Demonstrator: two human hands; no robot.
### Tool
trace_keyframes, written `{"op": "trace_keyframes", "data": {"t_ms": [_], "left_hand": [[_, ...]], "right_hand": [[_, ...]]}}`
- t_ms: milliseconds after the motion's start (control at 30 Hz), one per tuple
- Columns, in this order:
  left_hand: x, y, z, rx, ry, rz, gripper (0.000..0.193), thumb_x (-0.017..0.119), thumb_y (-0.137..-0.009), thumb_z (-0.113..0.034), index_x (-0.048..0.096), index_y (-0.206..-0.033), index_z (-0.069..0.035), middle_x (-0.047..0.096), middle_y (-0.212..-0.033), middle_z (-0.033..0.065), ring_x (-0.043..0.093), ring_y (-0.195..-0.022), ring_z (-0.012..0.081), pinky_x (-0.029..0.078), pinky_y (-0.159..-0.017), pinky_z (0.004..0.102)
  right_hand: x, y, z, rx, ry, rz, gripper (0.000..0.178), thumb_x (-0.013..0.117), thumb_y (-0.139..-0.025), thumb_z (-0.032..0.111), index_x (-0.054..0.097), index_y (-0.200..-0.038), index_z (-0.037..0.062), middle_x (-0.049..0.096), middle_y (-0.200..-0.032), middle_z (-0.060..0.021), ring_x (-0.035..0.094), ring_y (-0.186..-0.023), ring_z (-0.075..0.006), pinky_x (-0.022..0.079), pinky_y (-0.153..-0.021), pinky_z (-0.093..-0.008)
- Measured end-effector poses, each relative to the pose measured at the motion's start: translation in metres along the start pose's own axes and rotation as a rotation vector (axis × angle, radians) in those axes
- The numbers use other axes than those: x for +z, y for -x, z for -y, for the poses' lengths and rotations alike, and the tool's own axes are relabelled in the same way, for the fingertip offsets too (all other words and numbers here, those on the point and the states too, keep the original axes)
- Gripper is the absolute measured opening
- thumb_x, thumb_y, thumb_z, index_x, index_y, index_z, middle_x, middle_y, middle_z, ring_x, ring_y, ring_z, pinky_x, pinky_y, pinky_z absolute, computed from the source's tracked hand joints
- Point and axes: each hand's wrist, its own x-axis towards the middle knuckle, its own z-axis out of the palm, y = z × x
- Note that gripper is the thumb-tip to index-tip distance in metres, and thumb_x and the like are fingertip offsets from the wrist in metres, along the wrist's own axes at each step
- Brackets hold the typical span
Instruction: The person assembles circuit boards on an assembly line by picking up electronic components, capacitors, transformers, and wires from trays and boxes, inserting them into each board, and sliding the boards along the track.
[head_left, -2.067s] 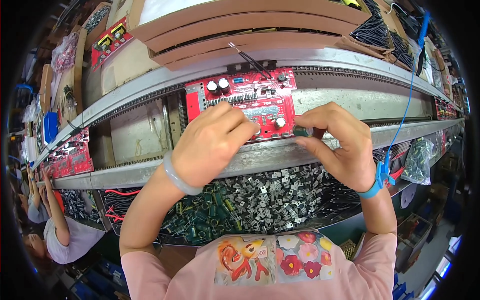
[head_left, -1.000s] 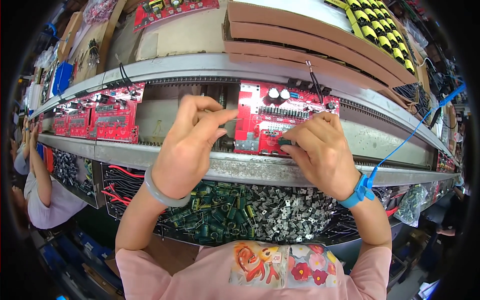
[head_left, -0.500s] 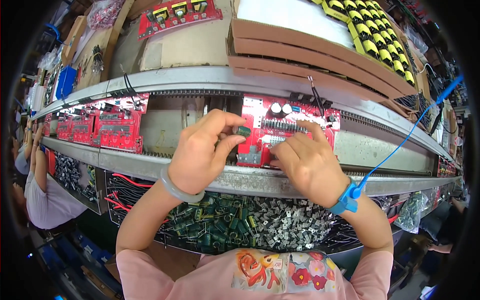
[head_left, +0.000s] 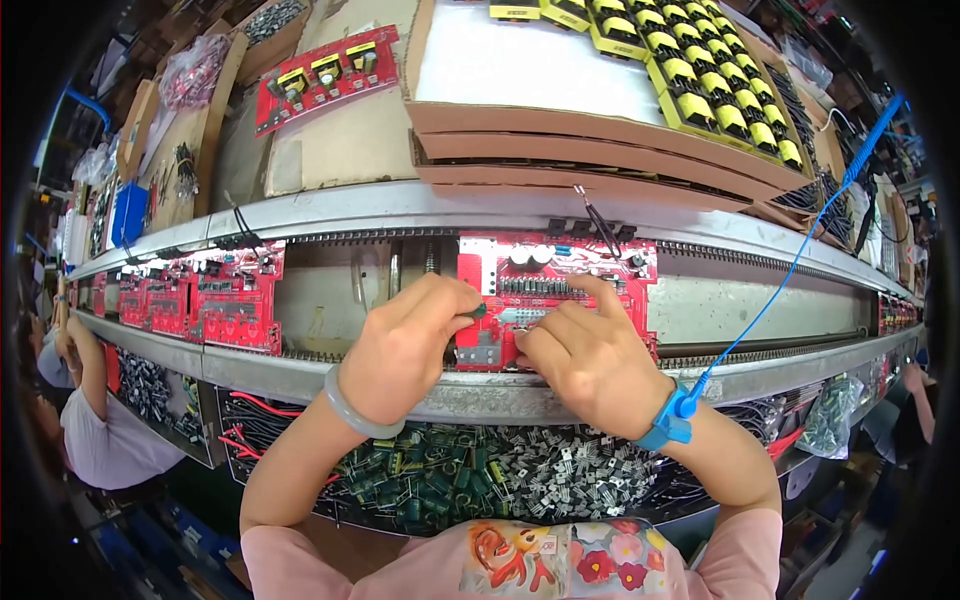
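My left hand (head_left: 405, 345) pinches a small green capacitor (head_left: 478, 311) between thumb and fingertips, over the left part of a red circuit board (head_left: 475, 270). The board lies across the rails and carries round capacitors, a row of dark upright parts and soldered pads. My right hand (head_left: 590, 350) rests over the board's front right portion. Its index finger reaches toward the row of parts, while the thumb and other fingers curl in near the front edge. What those curled fingers hold, if anything, is hidden. A blue strap with a coiled cord (head_left: 680, 410) circles the right wrist.
Below the rail (head_left: 500, 390) lie piles of green capacitors (head_left: 420, 470) and metal-tabbed transistors (head_left: 580, 465). Cardboard trays (head_left: 600, 150) with yellow transformers (head_left: 690, 70) stand beyond. More red boards (head_left: 235, 300) sit on the line at left, near another person's arm (head_left: 90, 370).
The left hand has brought the green capacitor down to the board's left part and turned it. The right hand stays over the board. The whole view has shifted slightly.
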Motion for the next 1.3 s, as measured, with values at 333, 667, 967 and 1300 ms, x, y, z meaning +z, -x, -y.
{"op": "trace_keyframes", "data": {"t_ms": [333,667,967,1300], "left_hand": [[0.004,-0.006,-0.008,0.225,-0.187,0.023,0.022,0.068,-0.078,0.017,0.065,-0.096,0.004,0.070,-0.108,0.0198,0.071,-0.098,0.0366,0.059,-0.082,0.0406],[0.012,-0.007,-0.011,0.215,-0.256,-0.019,0.023,0.068,-0.077,0.019,0.062,-0.094,0.004,0.071,-0.105,0.0209,0.072,-0.097,0.0369,0.060,-0.081,0.0400],[0.006,-0.019,-0.020,0.104,-0.253,0.077,0.022,0.069,-0.079,0.016,0.061,-0.095,0.002,0.071,-0.099,0.0205,0.072,-0.093,0.0364,0.059,-0.077,0.0406],[0.016,-0.013,-0.015,0.181,-0.293,0.102,0.030,0.065,-0.076,0.010,0.063,-0.105,0.005,0.069,-0.105,0.0203,0.069,-0.096,0.0372,0.059,-0.083,0.0416]], "right_hand": [[0.003,0.002,0.001,0.012,0.014,-0.042,0.013,0.070,-0.078,0.009,0.064,-0.089,0.0065,0.058,-0.078,-0.0043,0.063,-0.079,-0.0221,0.046,-0.104,-0.0518],[0.007,0.003,0.003,0.026,-0.012,-0.110,0.011,0.067,-0.076,0.007,0.059,-0.082,0.0078,0.053,-0.074,-0.0030,0.061,-0.076,-0.0214,0.045,-0.105,-0.0507],[0.006,0.002,0.003,0.023,-0.017,-0.113,0.010,0.067,-0.075,0.007,0.059,-0.081,0.0073,0.053,-0.073,-0.0035,0.061,-0.075,-0.0219,0.045,-0.105,-0.0509],[0.004,0.002,0.004,-0.006,0.034,-0.121,0.008,0.067,-0.078,0.010,0.060,-0.081,0.0082,0.055,-0.074,-0.0046,0.062,-0.076,-0.0226,0.047,-0.102,-0.0477]]}}
